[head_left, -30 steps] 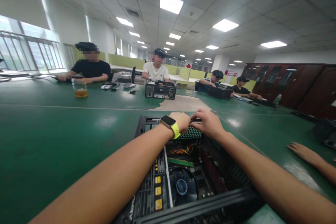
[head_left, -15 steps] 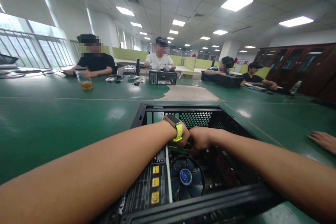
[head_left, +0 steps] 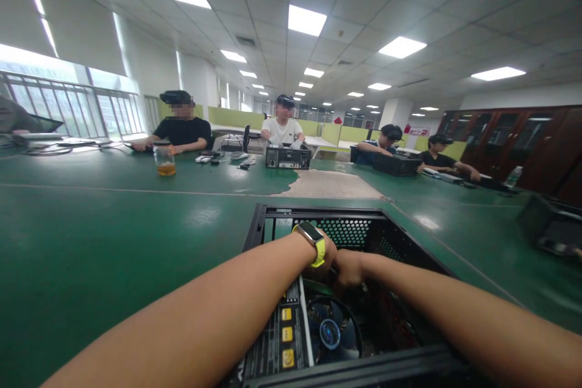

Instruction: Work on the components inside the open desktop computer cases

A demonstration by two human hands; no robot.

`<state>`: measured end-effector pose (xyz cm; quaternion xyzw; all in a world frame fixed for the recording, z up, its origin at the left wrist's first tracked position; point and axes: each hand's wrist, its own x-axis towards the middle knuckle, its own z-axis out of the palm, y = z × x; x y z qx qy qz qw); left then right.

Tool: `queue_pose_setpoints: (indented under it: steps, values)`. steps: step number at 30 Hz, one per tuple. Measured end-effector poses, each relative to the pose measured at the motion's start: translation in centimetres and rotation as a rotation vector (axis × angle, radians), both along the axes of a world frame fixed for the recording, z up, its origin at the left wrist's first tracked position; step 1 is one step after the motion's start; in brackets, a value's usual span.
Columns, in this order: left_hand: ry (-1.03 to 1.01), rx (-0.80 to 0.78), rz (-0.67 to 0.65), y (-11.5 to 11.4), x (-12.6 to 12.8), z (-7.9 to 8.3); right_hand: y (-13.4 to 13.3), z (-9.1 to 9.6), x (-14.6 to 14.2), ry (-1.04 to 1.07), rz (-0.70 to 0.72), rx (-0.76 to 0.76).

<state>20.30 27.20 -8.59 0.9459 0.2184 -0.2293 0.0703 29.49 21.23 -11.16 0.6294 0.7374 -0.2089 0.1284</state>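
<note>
An uncovered black computer case (head_left: 325,211) lies in front of me, and both my hands reach down into it. My left hand (head_left: 326,256), with a yellow-strapped smartwatch (head_left: 311,233) on its wrist, is bent down near the far end; its fingers are hidden. Close against it, my right hand (head_left: 349,268) is closed with curled fingers, slightly blurred. What the right fingers hold, if anything, is out of sight. Nearer to me are a round cooling fan (head_left: 331,333) and a power supply with yellow labels (head_left: 287,333), partly under my left forearm.
The green table (head_left: 136,242) has a torn pale patch (head_left: 327,185). A plastic cup of amber drink (head_left: 164,160) stands at left. Across the table, people sit with another computer case (head_left: 287,157) and a black case (head_left: 396,163). A further dark case (head_left: 552,224) is at right.
My view has tilted up and turned a little, so everything sits lower in it. Both hands stay together inside the case. The other person's hand at the right edge is out of sight.
</note>
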Motion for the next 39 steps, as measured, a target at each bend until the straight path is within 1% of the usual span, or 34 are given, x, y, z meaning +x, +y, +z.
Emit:
queue_pose_setpoints:
  steps: [2,3,5,7,9,12,15,18,22,23,25,29,31,34,37,39]
  values:
    - [0.087,0.022,-0.016,-0.6,-0.1,0.8,0.0,-0.2,-0.1,0.018,-0.046,0.016]
    - [0.098,0.044,-0.031,-0.9,-0.2,1.2,-0.1,-0.1,-0.2,0.023,-0.055,0.025]
    - [0.073,0.088,-0.057,-1.4,-0.5,1.9,0.0,0.3,-0.1,0.044,-0.042,0.035]
    - [0.041,0.112,-0.068,-1.7,-0.9,2.6,0.1,1.1,0.1,0.118,-0.034,0.037]
    - [0.012,0.123,-0.052,-1.7,-1.5,3.2,0.2,2.1,0.6,0.246,-0.107,-0.01]
    - [-0.052,0.127,0.011,-1.4,-2.2,4.0,0.3,3.4,1.4,0.406,-0.228,-0.07]
    - [-0.109,0.115,0.046,-1.0,-2.8,4.5,0.2,4.3,2.0,0.51,-0.225,-0.044]
    - [-0.142,0.093,0.051,-1.0,-3.0,4.9,0.2,4.6,2.6,0.629,-0.229,-0.044]
    - [-0.184,0.114,0.075,-1.1,-3.1,6.0,0.5,4.8,3.4,0.799,-0.306,0.026]
    - [-0.189,0.116,0.09,-1.2,-3.2,6.3,0.6,4.8,3.6,0.842,-0.325,0.018]
    - [-0.209,0.113,0.132,-1.3,-3.3,6.7,0.5,4.9,3.9,0.89,-0.333,-0.051]
    - [-0.301,0.093,0.21,-1.6,-3.5,6.8,0.1,5.1,4.4,0.835,-0.307,-0.284]
    - [-0.35,0.088,0.205,-1.7,-3.4,6.7,-0.1,5.3,4.6,0.859,-0.315,-0.335]
    - [-0.41,0.001,0.169,-1.5,-3.6,6.9,-0.5,5.8,5.0,0.995,-0.327,-0.319]
    - [-0.496,-0.111,0.163,-1.0,-4.1,7.3,-0.8,6.3,5.5,1.132,-0.32,-0.318]
    - [-0.597,-0.226,0.142,-0.6,-4.3,7.5,-0.7,6.2,5.7,1.134,-0.333,-0.311]
